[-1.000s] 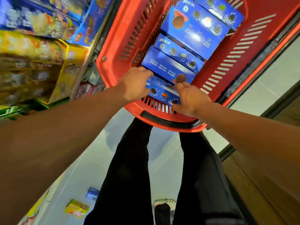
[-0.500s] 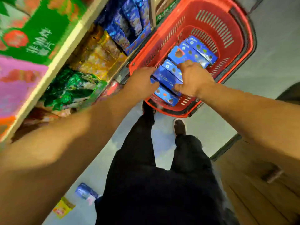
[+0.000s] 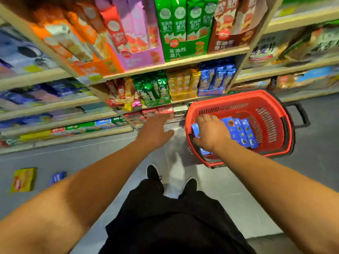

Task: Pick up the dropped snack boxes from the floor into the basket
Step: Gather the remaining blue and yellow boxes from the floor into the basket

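Observation:
The red basket [image 3: 236, 97] stands on the floor at the right, next to the shelves. Several blue snack boxes [image 3: 242, 132] lie side by side inside it. My right hand [image 3: 211, 133] lies palm down on the boxes at the basket's near left end, fingers spread and thumb by the near rim. My left hand [image 3: 156, 129] hovers open over the floor just left of the basket, holding nothing. A blue snack box [image 3: 57, 177] and a yellow snack pack [image 3: 23, 180] lie on the floor at the far left.
Stocked shelves [image 3: 146, 70] of snack packs fill the upper view, their lowest ledge running along the floor behind my left hand. The basket's black handle [image 3: 300, 116] sticks out to the right. My feet [image 3: 154, 173] stand on grey floor tiles below the basket.
My left hand has come out of the basket and now hangs open beside it. My right hand stays on the boxes. The view has risen and swung, bringing the shelves into sight.

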The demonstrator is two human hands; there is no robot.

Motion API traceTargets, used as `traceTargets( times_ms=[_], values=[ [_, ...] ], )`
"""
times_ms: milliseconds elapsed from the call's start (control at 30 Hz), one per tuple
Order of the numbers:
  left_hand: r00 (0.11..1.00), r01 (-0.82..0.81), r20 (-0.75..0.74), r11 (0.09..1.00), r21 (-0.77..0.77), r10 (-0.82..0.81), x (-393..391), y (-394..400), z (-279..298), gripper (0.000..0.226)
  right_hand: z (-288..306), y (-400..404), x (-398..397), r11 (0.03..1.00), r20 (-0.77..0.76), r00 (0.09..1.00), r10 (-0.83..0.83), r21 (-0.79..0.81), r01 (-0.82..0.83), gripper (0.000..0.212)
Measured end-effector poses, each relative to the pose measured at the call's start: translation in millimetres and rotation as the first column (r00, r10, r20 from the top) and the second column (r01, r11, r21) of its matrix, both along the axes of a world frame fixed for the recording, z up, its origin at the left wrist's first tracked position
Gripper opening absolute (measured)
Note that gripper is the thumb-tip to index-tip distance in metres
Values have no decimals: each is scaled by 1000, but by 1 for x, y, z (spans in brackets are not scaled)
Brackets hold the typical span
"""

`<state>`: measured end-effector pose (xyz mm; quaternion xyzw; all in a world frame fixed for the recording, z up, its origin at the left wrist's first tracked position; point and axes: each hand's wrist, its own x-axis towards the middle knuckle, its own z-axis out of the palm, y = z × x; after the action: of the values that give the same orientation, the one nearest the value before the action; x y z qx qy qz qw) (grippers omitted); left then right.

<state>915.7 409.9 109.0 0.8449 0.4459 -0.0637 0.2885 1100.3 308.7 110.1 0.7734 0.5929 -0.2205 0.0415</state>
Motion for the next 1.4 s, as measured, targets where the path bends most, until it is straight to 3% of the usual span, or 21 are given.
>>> traceTargets(
  times_ms=[233,500,733,900,1133,1400],
  values=[
    [910,-411,81,909,66,406,-138,-18,32,65,40,61,-103,928,107,923,370,-1,-372,70],
    [742,-670,101,741,51,663,-332,-52,36,66,52,102,-291,756,131,749,649,0,-655,70],
    [634,-773,107,632,58,766,-490,-77,27,66,52,121,-452,654,139,647,750,-8,-756,72],
    [503,-865,87,500,49,860,-580,-82,29,70,55,135,-546,597,91,593,800,-31,-801,72],
    [330,-944,77,328,45,941,-688,-72,14,75,38,179,-670,433,112,425,898,-58,-900,73],
    [109,-994,-43,109,-1,993,-789,-45,-20,84,-3,239,-822,224,55,219,974,-100,-969,72]
  ],
)
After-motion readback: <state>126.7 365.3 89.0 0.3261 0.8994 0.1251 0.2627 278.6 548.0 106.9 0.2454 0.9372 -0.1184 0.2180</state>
